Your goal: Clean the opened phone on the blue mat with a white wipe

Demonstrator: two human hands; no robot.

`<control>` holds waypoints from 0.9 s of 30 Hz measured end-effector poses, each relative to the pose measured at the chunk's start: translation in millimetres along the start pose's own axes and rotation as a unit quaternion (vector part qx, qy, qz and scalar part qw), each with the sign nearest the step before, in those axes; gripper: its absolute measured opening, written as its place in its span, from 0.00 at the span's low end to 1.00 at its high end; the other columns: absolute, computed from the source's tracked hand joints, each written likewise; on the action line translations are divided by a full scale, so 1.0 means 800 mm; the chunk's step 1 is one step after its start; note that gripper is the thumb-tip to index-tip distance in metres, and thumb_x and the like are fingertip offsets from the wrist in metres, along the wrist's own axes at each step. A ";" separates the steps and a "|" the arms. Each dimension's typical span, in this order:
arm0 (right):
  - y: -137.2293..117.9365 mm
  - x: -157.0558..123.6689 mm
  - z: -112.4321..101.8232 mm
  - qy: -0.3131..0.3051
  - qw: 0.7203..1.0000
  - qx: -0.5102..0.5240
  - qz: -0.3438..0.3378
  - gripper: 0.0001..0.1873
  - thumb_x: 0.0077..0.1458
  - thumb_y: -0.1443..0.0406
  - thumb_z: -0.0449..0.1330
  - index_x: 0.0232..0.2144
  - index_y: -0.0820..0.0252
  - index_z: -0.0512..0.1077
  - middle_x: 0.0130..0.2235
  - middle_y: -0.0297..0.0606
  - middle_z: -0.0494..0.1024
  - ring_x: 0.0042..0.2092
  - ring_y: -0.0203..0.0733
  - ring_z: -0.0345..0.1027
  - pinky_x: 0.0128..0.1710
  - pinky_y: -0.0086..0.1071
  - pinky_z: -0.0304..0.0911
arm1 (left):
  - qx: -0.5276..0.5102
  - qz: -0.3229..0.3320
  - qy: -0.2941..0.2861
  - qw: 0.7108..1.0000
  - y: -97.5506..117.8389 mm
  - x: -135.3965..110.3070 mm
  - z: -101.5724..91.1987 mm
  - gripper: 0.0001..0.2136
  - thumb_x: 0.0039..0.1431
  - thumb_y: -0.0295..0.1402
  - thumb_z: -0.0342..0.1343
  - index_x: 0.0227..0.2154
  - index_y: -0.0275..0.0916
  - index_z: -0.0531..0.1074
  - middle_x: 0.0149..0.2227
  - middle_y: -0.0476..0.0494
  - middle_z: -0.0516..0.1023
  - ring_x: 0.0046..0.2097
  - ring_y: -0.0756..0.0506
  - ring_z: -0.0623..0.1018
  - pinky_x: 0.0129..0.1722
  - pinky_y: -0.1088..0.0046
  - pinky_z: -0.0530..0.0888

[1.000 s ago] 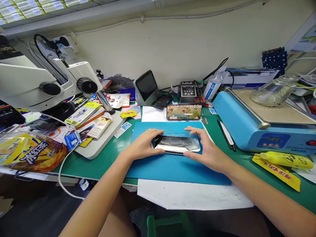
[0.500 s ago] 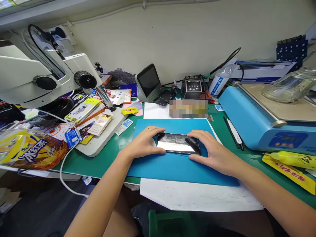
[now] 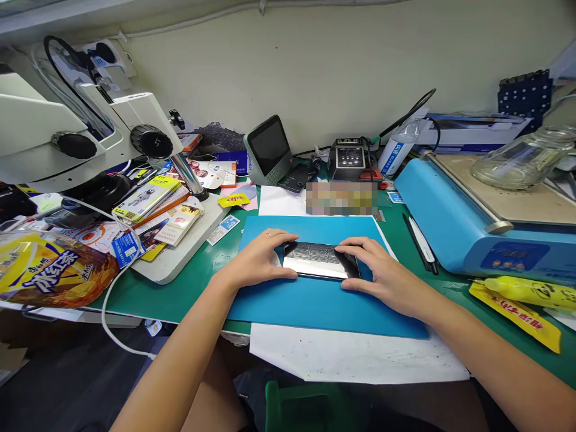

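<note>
- Left grip [image 3: 258,261]: pinches the left end of the phone [image 3: 317,260], thumb at the near long edge, fingers at the far one.
- Right grip [image 3: 382,273]: pinches the right end likewise, facing the left grip.
- Phone: between both grips, glossy face up, long side running crosswise. Holding by the edges presumably steadies both ends and leaves the face uncovered. Whether its underside bears on the mat cannot be told.
- Mat [image 3: 333,309]: beneath both grips; probably laid to cushion work and protect the desk [image 3: 189,294].
- Paper [image 3: 360,357]: nearer the body than the grips, projecting from under the mat past the desk edge.
- Slim tools [image 3: 422,243]: right of the right grip, one black, one white, side by side; apparently parked within reach.
- Blue machine [image 3: 531,259]: farther right, glass jar [image 3: 513,165] on top.
- Microscope [image 3: 148,120]: well left of the left grip, seemingly positioned to free the middle.
</note>
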State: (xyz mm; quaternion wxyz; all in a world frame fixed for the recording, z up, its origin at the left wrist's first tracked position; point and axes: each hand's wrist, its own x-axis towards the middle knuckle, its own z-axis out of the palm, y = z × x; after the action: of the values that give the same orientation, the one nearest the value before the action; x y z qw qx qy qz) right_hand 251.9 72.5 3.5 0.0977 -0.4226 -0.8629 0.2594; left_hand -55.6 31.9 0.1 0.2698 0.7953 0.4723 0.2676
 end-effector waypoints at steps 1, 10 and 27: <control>0.000 0.000 0.000 -0.001 1.000 -0.001 0.001 0.36 0.56 0.40 0.57 0.62 0.45 0.65 0.64 0.43 0.64 0.63 0.59 0.60 0.56 0.49 0.68 | -0.001 0.000 0.001 1.000 0.000 0.000 0.000 0.31 0.55 0.43 0.69 0.60 0.47 0.67 0.59 0.42 0.71 0.61 0.37 0.69 0.62 0.57 0.66; -0.005 -0.001 -0.001 -0.002 1.000 -0.007 0.001 0.36 0.56 0.40 0.56 0.62 0.45 0.66 0.65 0.43 0.63 0.64 0.61 0.60 0.57 0.50 0.67 | 0.003 -0.006 0.005 1.000 -0.005 0.000 0.001 0.31 0.54 0.44 0.70 0.60 0.48 0.67 0.60 0.43 0.71 0.62 0.37 0.69 0.62 0.57 0.67; 0.016 0.064 -0.018 0.125 0.983 -0.134 -0.034 0.29 0.63 0.45 0.50 0.51 0.59 0.71 0.67 0.50 0.63 0.65 0.62 0.59 0.60 0.57 0.60 | 0.004 -0.001 0.013 1.000 0.003 -0.002 0.002 0.26 0.56 0.44 0.68 0.57 0.47 0.70 0.56 0.44 0.75 0.59 0.38 0.71 0.59 0.58 0.69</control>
State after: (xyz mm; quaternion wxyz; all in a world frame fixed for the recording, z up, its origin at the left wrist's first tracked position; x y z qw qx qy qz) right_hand 233.9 124.0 6.5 0.1558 -0.4317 -0.8845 0.0833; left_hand -53.9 29.2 0.0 0.2611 0.7925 0.4771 0.2759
